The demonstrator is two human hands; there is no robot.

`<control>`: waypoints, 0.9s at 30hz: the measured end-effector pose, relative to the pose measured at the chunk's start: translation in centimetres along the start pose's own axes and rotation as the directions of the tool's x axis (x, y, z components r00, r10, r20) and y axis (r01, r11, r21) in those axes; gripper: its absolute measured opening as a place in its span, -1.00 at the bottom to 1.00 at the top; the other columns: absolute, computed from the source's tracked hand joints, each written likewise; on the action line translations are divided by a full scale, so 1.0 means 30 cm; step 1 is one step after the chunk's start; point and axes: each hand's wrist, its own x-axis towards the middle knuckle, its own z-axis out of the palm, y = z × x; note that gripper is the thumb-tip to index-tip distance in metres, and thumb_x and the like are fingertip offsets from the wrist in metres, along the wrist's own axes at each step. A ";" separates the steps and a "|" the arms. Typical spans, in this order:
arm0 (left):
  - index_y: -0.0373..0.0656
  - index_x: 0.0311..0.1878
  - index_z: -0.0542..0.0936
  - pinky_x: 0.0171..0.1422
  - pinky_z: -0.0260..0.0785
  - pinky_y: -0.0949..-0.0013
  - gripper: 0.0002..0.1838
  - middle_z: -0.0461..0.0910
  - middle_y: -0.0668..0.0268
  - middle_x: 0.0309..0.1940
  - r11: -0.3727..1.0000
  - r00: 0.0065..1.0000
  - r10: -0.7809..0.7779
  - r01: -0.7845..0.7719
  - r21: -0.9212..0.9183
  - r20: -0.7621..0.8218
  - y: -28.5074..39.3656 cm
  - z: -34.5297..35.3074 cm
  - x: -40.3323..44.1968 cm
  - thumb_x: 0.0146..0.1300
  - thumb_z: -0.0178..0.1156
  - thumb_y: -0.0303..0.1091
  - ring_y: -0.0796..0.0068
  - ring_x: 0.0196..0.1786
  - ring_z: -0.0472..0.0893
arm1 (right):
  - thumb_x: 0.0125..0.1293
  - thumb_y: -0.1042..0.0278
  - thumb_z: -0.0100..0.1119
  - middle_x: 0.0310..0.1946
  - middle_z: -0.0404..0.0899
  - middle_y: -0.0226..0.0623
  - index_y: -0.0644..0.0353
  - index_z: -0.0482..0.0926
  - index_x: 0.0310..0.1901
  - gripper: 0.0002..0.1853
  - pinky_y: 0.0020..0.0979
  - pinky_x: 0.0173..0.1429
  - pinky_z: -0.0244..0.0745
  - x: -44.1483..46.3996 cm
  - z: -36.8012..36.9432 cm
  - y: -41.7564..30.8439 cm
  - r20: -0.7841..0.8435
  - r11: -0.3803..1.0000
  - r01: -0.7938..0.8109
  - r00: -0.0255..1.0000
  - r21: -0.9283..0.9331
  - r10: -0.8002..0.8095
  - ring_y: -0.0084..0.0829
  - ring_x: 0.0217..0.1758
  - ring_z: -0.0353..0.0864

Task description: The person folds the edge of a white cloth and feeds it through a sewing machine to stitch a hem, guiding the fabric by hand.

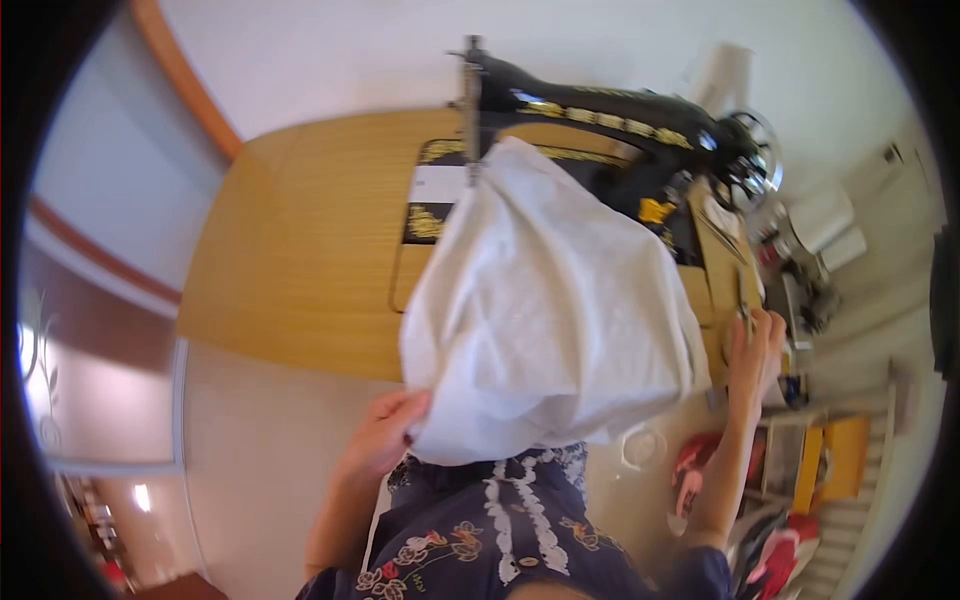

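A white cloth hangs from the needle area of a black sewing machine, over the table's front edge and down to my lap. My left hand pinches the cloth's lower left edge between thumb and fingers. At the table's right edge, my right hand is closed around the lower end of a slim dark tool, which points away from me; its exact kind is unclear. My right hand is apart from the cloth. The upper tip of the cloth lies near the presser foot, where the contact is hard to make out.
The wooden table spreads to the left of the machine. A metal tool resembling scissors or tweezers lies near the handwheel. Beyond the right edge stand cluttered items and a wooden drawer.
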 end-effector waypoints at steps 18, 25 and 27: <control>-0.37 0.07 0.54 0.10 0.41 0.47 -0.75 0.62 0.26 -0.09 0.825 0.820 0.565 -0.559 0.083 -0.092 0.041 0.143 -0.050 0.37 0.11 -0.53 0.57 -0.04 0.57 | 0.36 0.12 0.19 -0.07 0.65 -0.20 0.23 0.52 0.04 -0.62 -0.28 -0.01 0.58 0.352 0.033 -0.257 0.722 -0.005 -0.722 0.691 0.691 -0.001 -0.27 -0.05 0.65; -0.34 -0.09 0.58 -0.08 0.44 0.52 -0.85 0.65 0.27 -0.25 0.753 0.699 0.630 -0.443 0.487 -0.338 0.002 0.135 -0.081 0.29 0.16 -0.56 0.63 -0.20 0.59 | 0.10 0.30 0.37 -0.20 0.61 -0.10 0.24 0.51 -0.06 -0.61 -0.13 -0.16 0.49 0.371 -0.028 -0.322 0.519 0.904 0.426 0.783 -0.042 -0.344 -0.07 -0.16 0.63; -0.32 -0.13 0.58 -0.15 0.43 0.54 -0.87 0.65 0.28 -0.30 0.689 0.630 0.691 -0.425 0.587 -0.355 -0.034 0.110 -0.066 0.26 0.17 -0.57 0.66 -0.25 0.57 | 0.04 0.36 0.40 -0.21 0.59 -0.15 0.22 0.50 -0.03 -0.56 -0.14 -0.13 0.49 0.373 -0.042 -0.379 0.411 0.885 0.455 0.791 0.102 -0.454 -0.08 -0.14 0.62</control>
